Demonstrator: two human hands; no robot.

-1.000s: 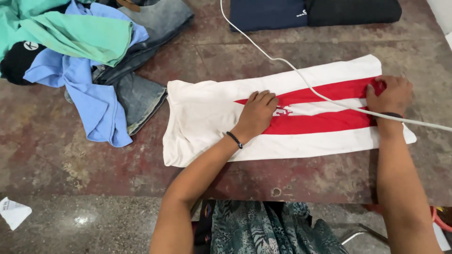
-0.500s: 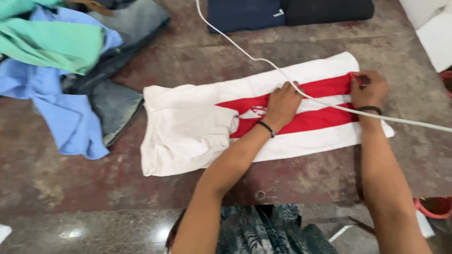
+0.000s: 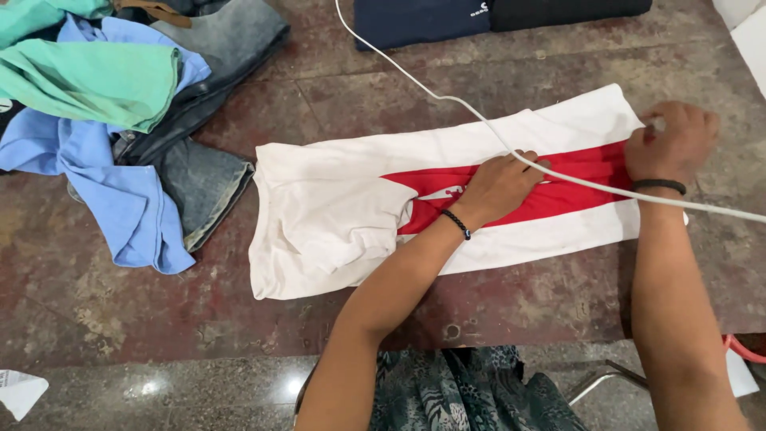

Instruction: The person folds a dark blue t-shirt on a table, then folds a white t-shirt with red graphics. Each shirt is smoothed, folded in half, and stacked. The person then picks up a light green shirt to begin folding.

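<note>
Head view showed the person's two forearms reaching forward over a worn, reddish-brown surface. Nearest the body, a patterned dark green garment hung below the surface edge, between the two arms. A crumpled white paper scrap lay on the speckled floor, well to the left of the left arm.

The left hand, with a dark beaded bracelet at the wrist, lay flat and unclenched, palm down, on the red band of a folded white shirt with red stripes. The right hand, with a black wristband, was clenched on the right end of the same shirt, pinching fabric at its far corner.

The shirt lay stretched lengthwise under both hands; its left portion, beyond the left hand, was rumpled. A white cable ran across the shirt, passing over the left hand's fingertips and across the right wrist.

Left of the left hand, apart from the shirt, lay a heap of clothing: a light blue garment, a pair of blue jeans and a green garment on top.

Farthest from the hands, a folded navy garment lay touching a folded black garment.
</note>
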